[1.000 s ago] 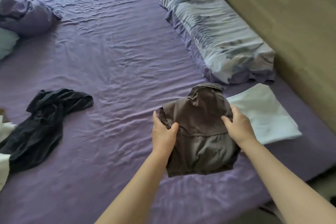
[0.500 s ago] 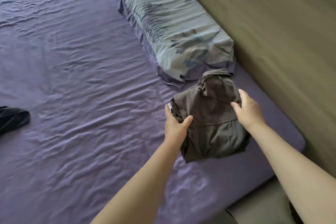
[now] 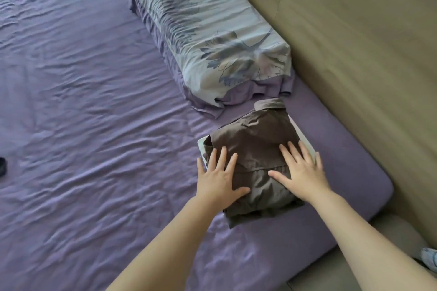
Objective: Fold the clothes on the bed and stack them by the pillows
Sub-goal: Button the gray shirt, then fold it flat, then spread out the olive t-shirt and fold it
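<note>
Now that the folded brown collared shirt (image 3: 255, 158) has come down onto the white folded cloth (image 3: 305, 139) at the flowery blue pillow's (image 3: 212, 38) five o'clock, left hand (image 3: 220, 179) and right hand (image 3: 302, 170) press it flat, fingers spread, holding nothing; one more piece is stacked.

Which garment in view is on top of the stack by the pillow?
The folded brown shirt, pressed flat under both hands; only white edges of the folded white garment show beneath it.

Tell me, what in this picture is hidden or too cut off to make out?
- White folded garment: head view, almost wholly covered by the brown shirt; only edges show.
- Dark item: cut off by the left edge.
- Shirt's front: pressed under the left hand and right hand.
</note>
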### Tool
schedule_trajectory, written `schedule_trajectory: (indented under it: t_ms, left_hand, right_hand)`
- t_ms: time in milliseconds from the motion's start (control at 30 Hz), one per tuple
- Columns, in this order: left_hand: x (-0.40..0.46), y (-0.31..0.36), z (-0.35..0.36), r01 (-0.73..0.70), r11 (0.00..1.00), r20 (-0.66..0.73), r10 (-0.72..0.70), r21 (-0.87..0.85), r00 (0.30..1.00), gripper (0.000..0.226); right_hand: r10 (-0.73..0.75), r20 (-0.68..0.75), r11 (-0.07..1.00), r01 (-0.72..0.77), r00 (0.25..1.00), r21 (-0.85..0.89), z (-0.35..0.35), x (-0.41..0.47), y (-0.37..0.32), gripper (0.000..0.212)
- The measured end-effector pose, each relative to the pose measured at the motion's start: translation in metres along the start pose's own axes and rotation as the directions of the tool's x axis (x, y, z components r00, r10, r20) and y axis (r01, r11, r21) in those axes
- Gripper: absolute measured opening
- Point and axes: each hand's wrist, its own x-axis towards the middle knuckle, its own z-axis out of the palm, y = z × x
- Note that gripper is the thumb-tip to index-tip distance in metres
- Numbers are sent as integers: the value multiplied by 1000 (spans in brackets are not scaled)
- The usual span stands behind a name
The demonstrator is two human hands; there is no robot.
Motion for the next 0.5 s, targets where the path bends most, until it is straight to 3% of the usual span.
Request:
schedule_trajectory:
  t_ms: [133, 233, 367, 500]
  left_hand:
    - [6, 1, 5, 57, 998, 69, -57, 1, 996, 98]
    - [5, 7, -6, 75, 996, 82, -70, -55, 994, 86]
    - [-21, -5, -22, 89, 969, -62, -106, -231, 992, 68]
    - [-66, -34, -27, 149, 961, -79, -172, -233, 982, 61]
  right_hand:
    - [53, 81, 996, -47, 995, -71, 3, 12, -9, 87]
    - [104, 131, 992, -92, 986, -91, -8, 13, -19, 83]
    - [105, -2, 994, -105, 994, -22, -28, -5, -46, 65]
    - [-64, -141, 994, 76, 988, 83, -41, -36, -102, 56]
